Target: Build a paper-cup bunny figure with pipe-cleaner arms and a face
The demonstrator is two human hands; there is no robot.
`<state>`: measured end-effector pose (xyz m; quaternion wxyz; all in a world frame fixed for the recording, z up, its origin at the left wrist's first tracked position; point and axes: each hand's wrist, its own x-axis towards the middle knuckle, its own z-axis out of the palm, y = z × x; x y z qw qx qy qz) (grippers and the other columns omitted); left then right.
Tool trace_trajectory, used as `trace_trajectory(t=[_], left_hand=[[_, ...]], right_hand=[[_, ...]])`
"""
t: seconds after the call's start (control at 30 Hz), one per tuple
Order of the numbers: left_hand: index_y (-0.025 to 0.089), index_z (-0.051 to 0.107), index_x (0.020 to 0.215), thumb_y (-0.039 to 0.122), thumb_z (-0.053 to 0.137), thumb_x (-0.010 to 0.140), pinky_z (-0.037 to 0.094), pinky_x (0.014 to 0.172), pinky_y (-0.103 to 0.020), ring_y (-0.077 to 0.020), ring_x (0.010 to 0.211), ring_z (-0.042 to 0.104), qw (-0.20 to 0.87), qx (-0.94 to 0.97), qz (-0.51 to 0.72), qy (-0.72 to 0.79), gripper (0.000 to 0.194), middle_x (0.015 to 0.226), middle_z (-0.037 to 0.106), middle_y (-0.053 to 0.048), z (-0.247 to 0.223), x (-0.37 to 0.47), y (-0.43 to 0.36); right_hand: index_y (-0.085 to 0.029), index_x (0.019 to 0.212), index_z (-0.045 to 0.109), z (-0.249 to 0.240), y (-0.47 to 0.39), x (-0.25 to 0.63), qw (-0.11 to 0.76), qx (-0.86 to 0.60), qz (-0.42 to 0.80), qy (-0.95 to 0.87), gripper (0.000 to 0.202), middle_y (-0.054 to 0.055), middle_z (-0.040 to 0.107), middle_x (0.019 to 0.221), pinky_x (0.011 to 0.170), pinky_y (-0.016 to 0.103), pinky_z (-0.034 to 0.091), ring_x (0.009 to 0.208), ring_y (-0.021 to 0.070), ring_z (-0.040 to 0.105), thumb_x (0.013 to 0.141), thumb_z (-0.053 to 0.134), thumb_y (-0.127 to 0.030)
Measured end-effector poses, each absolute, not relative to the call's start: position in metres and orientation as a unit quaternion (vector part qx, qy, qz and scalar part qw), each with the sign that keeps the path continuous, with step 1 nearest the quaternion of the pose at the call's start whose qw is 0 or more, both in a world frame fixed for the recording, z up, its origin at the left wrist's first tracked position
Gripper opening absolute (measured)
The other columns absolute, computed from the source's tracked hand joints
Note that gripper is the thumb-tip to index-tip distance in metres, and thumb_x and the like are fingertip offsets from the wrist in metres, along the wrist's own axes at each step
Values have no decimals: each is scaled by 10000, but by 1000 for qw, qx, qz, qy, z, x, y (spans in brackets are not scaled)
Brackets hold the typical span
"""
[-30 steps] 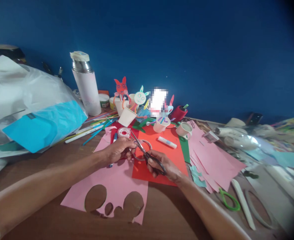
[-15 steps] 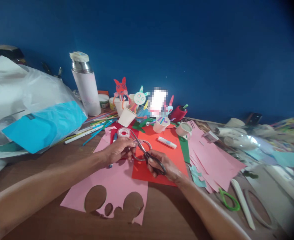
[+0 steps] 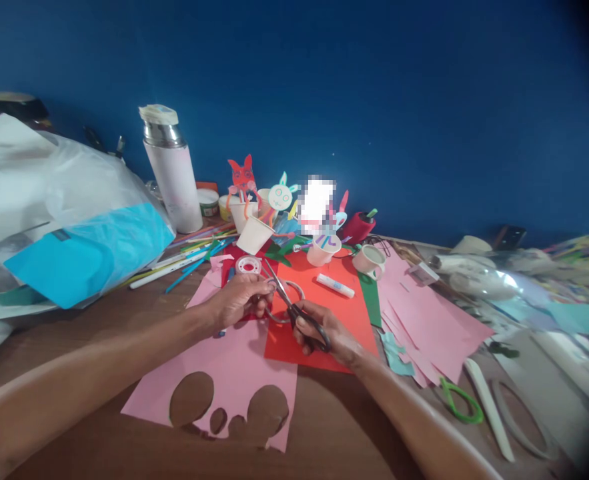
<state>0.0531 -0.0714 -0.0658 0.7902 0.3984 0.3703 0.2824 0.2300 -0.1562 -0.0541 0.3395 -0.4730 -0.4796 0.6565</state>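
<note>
Black-handled scissors (image 3: 310,327) are gripped in my right hand (image 3: 324,332), their blades parted and pointing up and to the left. My left hand (image 3: 247,297) is closed in a pinch close to the blades; what its fingers hold is too small to make out. A grey ring-shaped loop (image 3: 298,291) shows between the hands, partly hidden by scissors and fingers. Beneath them lie an orange sheet (image 3: 344,307) and a pink sheet (image 3: 234,363) with round holes cut near its front edge. A tape roll (image 3: 249,266) rests just beyond my left hand.
Paper cups (image 3: 255,235) with paper animal figures stand at the back, near a white flask (image 3: 174,177). A glue stick (image 3: 335,285) lies on the orange sheet. Right of it are a mug (image 3: 369,261), pink papers (image 3: 434,317) and a green loop (image 3: 461,401). A plastic bag (image 3: 89,193) fills the left.
The scissors and my right hand have shifted very slightly to the left. My left hand stays almost in place.
</note>
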Motion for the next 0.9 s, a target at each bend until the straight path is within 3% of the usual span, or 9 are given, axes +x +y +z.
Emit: trace_trajectory(t=[0.9], left_hand=[[119, 485, 626, 145, 596, 659, 344, 339, -161, -38, 355, 404, 794, 415, 253, 366, 119, 505, 517, 21, -66, 50, -67]], right_hand=[[-141, 929, 514, -52, -157, 231, 328, -464, 664, -487, 427, -31, 505, 596, 420, 171, 376, 443, 54, 461, 719, 572, -508]])
